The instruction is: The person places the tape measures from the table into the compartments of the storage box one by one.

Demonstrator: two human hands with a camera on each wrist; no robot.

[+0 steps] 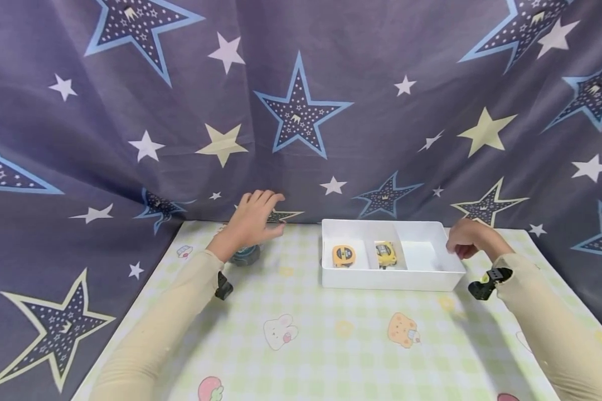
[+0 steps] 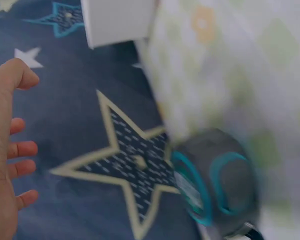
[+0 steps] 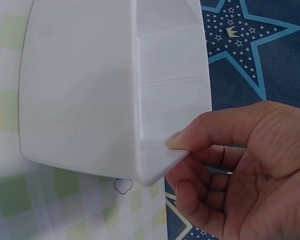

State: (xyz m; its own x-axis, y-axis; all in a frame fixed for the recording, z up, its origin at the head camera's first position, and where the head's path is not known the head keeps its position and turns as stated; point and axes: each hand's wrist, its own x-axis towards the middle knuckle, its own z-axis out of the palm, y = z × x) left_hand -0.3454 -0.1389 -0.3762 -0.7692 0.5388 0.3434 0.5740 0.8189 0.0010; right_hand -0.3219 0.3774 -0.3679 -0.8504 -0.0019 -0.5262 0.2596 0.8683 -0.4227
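My right hand pinches the right end wall of a white divided box between thumb and curled fingers. Inside the box, an orange-yellow tape measure lies in the left compartment. A yellow tape measure is in the middle one, and no item shows in the right compartment. My left hand is raised near the back of the table, holding nothing, its thumb apart from its fingers. Below that wrist a grey and teal tape measure rests on the table, partly covered by the arm in the head view.
A pale green checked cloth with cartoon prints covers the table. Dark blue star-patterned fabric hangs right behind the table's back edge and along both sides. Black cameras are strapped to both wrists.
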